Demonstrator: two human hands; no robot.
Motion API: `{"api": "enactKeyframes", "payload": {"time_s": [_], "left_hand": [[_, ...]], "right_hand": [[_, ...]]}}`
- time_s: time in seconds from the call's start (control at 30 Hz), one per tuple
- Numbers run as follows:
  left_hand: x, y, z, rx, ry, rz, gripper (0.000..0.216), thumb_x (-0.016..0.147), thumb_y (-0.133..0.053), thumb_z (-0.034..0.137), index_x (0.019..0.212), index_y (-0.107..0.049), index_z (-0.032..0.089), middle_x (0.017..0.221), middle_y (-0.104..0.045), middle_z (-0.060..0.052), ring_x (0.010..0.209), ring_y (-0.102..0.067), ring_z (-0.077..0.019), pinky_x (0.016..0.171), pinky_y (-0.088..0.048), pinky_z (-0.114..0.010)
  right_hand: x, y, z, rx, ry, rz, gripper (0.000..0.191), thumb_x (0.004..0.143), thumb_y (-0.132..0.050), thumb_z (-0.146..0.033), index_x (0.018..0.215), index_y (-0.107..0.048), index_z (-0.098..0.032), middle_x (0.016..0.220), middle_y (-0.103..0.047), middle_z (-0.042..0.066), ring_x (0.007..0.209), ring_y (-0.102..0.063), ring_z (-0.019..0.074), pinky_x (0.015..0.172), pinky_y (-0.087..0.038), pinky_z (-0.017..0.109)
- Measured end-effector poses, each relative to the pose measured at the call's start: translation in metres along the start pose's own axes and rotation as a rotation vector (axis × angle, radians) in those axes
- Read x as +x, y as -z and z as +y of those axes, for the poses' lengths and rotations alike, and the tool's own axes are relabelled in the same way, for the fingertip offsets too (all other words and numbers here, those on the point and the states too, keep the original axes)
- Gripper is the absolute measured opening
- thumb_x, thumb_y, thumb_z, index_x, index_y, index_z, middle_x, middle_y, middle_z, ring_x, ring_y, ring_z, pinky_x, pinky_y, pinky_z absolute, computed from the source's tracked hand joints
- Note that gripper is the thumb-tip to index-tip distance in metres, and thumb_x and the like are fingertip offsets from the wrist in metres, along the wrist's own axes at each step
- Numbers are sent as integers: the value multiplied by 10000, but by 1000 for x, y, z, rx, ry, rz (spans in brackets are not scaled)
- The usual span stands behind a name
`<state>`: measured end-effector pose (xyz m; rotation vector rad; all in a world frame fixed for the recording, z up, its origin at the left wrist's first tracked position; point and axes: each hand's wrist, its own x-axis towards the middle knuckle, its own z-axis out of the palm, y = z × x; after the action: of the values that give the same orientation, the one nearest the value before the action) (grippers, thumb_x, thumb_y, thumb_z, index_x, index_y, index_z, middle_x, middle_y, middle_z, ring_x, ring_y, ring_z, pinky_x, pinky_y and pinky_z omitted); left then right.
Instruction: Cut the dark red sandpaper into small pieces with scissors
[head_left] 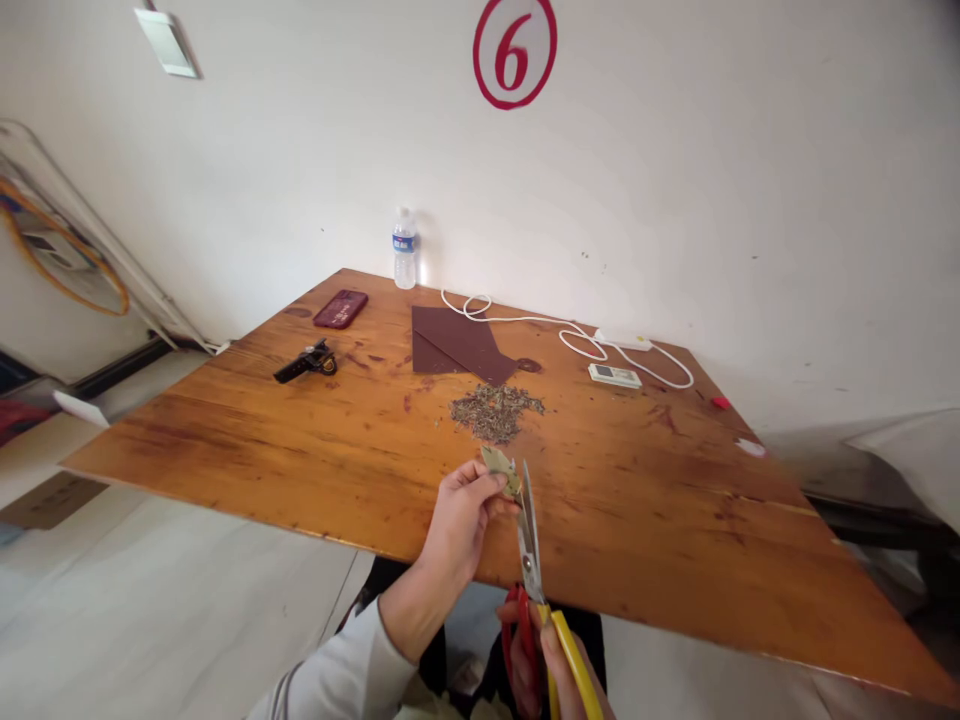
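Note:
My left hand (463, 510) pinches a flat, dull green dried leaf (498, 464) between thumb and fingers, above the near part of the table. Wrapped round the red and yellow handles of a pair of scissors (529, 560) is my right hand (559, 650), low at the bottom of the view. The blades point away from me and stand slightly parted, close against the leaf's right edge. Just beyond the leaf lies a loose pile of small brownish-green bits (496, 412) on the wood.
On the wooden table (300, 450) are dark red sheets (454, 340), a phone (341, 309), a black strapped object (307, 362), a white remote-like device (614, 376) and a white cable with a power strip (622, 340). A water bottle (404, 250) stands by the wall.

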<state>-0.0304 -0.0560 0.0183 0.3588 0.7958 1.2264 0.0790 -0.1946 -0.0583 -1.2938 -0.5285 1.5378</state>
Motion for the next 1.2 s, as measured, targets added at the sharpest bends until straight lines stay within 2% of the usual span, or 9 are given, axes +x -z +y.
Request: {"api": "enactKeyframes", "payload": {"time_s": [0.17,0.4,0.53,0.67,0.87,1.0,1.2], "left_hand": [[-3,0,-3,-14,-35,10,301,493,-825,212,508,-527,169,531,-554,38,464,-534,-87,528,-539,-245],[-5,1,-6,-7,-40,26,319,488,-809,215,489,-493,175,523,-547,34,469,-528,-86,534,-535,-246],[-1,5,-13,-3,-53,55,306,491,-793,208,487,-489,179,495,-507,47,447,-504,-83,525,-526,-253],[4,13,-23,2,-39,85,305,490,-790,205,487,-486,178,499,-504,46,453,-503,-82,522,-514,-251],[9,22,-37,-2,-44,159,224,455,-736,174,464,-512,174,510,-513,36,511,-508,-101,524,-502,-256],[12,26,-40,38,-47,177,206,460,-720,177,453,-514,174,505,-511,34,525,-501,-100,537,-475,-249],[14,29,-43,78,-51,171,217,476,-739,186,463,-523,175,526,-540,25,543,-520,-107,570,-467,-253]], "right_hand": [[0,-1,-1,7,-25,-10,615,686,-703,-787,763,-612,-184,482,-503,-62,366,-381,64,398,-261,206],[3,0,2,-51,6,-45,679,669,-666,-831,809,-640,-167,455,-399,-115,337,-274,38,368,-215,185],[11,3,13,-62,-6,-14,728,597,-673,-859,829,-676,-169,422,-356,-115,319,-227,51,332,-191,203],[17,8,23,-67,-41,4,674,651,-699,-808,849,-697,-164,455,-404,-88,336,-278,62,353,-238,217],[17,3,28,-80,-157,41,742,576,-683,-870,801,-655,-163,399,-362,-118,311,-259,55,306,-233,194],[19,-1,28,-136,-109,75,792,517,-674,-906,783,-627,-161,406,-377,-114,328,-272,46,332,-237,191],[21,5,34,-144,-73,70,780,576,-669,-886,820,-621,-147,427,-384,-105,335,-294,49,346,-236,203]]}}
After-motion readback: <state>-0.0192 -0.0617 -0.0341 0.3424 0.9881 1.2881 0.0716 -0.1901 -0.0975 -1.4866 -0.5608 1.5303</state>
